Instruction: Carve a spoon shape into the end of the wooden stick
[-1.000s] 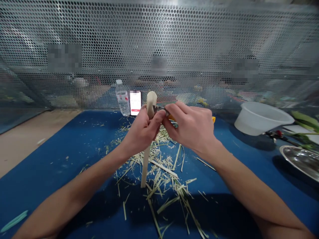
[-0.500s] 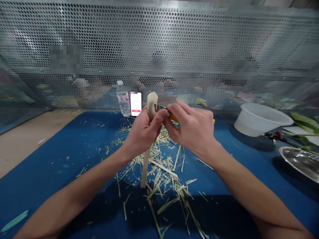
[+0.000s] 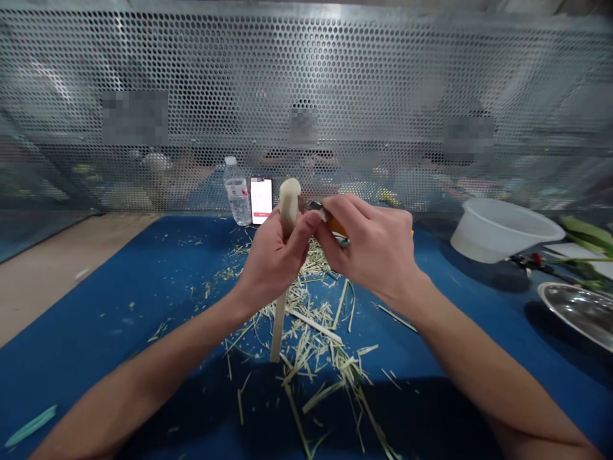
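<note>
My left hand (image 3: pixel 278 252) is closed round a pale carved stalk (image 3: pixel 289 198), held upright. Its rounded, thicker head rises above my fingers, and a long flat strip hangs below. In my right hand (image 3: pixel 371 239) is a knife (image 3: pixel 339 228) with an orange-yellow handle, mostly hidden by the fingers. Its short metal blade points left, close beside the stalk's head; I cannot tell whether it touches. My left thumb lies near the blade. Under both hands, greenish-white shavings (image 3: pixel 316 319) and longer strips are scattered over the blue mat (image 3: pixel 191 383).
Behind my hands stand a water bottle (image 3: pixel 237 191) and an upright phone (image 3: pixel 261 200), in front of a perforated metal screen (image 3: pixel 215 83). To the right are a white plastic tub (image 3: pixel 502 233), a metal bowl (image 3: pixel 582 313) and green leaves (image 3: pixel 587 236). A teal strip (image 3: pixel 31 427) lies front left.
The blade has turned slightly and drawn a little right of the stalk's head. The stalk has shifted slightly left; my left hand keeps its hold.
</note>
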The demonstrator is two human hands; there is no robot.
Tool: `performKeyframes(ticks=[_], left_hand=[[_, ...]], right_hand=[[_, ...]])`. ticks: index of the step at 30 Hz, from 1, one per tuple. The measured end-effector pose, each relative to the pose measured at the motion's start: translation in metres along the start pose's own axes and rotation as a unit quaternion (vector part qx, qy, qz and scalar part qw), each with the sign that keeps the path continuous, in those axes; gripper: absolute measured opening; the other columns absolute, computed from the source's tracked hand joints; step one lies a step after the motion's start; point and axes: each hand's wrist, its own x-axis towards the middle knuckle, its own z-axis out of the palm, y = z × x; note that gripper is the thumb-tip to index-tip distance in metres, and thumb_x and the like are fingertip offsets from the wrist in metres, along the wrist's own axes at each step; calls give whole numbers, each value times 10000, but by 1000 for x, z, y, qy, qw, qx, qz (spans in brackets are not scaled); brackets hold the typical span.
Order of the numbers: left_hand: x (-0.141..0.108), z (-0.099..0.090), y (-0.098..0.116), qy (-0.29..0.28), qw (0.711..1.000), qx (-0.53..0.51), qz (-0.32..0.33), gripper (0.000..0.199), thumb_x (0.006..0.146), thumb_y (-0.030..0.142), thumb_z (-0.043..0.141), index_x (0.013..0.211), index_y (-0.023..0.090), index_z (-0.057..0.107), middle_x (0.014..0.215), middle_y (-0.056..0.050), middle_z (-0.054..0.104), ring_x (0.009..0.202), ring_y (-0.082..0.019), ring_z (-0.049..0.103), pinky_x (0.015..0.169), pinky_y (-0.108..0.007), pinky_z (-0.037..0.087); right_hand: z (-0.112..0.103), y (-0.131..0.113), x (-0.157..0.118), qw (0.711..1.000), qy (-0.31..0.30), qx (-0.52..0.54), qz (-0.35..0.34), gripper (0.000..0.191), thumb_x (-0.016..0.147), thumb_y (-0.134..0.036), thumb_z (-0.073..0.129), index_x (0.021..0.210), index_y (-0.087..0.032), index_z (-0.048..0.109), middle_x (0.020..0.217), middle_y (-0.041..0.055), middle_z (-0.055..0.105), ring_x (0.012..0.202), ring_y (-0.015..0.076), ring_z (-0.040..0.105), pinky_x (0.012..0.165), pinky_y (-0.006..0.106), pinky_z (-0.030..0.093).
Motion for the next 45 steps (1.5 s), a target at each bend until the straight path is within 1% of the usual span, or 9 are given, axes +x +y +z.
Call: performKeyframes(ticks=[6,14,19,22,29,31,35,41,45], left_hand=[[-2,0,0,13,998,58,6,393,883,567,607,780,218,457,522,58,441,447,-75,388,380,-235,289],[-5,3,2,30,999,42,2,391,923,572,536,778,221,444,523,64,416,447,-71,360,398,-235,285],[-7,4,6,23,998,56,16,417,894,581,579,735,222,438,496,62,403,446,-76,356,395,-240,275],[-7,5,9,13,998,58,12,433,882,596,586,722,219,446,489,60,407,441,-76,353,388,-242,272],[-4,4,17,31,998,51,-3,422,878,612,582,779,217,471,484,76,390,401,-67,328,363,-250,240],[-4,3,19,28,998,55,-7,419,876,604,592,772,217,469,479,79,379,393,-64,316,359,-253,226],[-3,0,23,-15,998,51,-27,430,859,557,647,715,220,423,477,78,367,403,-61,297,365,-246,212],[-3,-1,22,-12,997,71,-40,429,897,570,582,710,224,411,482,66,359,407,-71,288,372,-256,196],[1,-1,19,-16,995,59,-81,457,886,622,556,711,228,405,475,64,345,397,-75,282,371,-257,191]], right_hand=[[-9,19,5,993,-84,63,-46,280,960,-410,483,888,-191,643,756,-13,693,579,99,562,514,281,282],[-7,4,4,1000,-15,14,-1,277,983,-360,463,891,-184,656,764,0,702,570,92,560,526,281,290],[-19,16,10,991,-92,88,-42,269,956,-377,480,871,-183,646,730,-7,676,565,96,527,509,274,279],[-23,19,11,989,-104,91,-47,254,950,-363,476,886,-188,648,731,-7,679,566,97,526,513,272,275],[-15,0,6,1000,-15,2,18,304,985,-375,448,840,-188,638,737,4,690,538,90,527,514,281,251],[-15,1,8,999,-22,27,20,300,984,-374,448,857,-184,642,743,6,690,553,91,530,515,277,259],[-18,10,10,991,-81,109,4,323,971,-403,442,852,-182,645,735,6,682,589,100,545,516,273,271],[-16,0,8,995,-56,38,69,333,977,-413,425,856,-189,640,766,22,705,555,101,523,517,288,229],[-10,0,9,990,-88,31,104,344,979,-453,424,836,-197,603,758,23,688,543,102,493,526,292,212]])
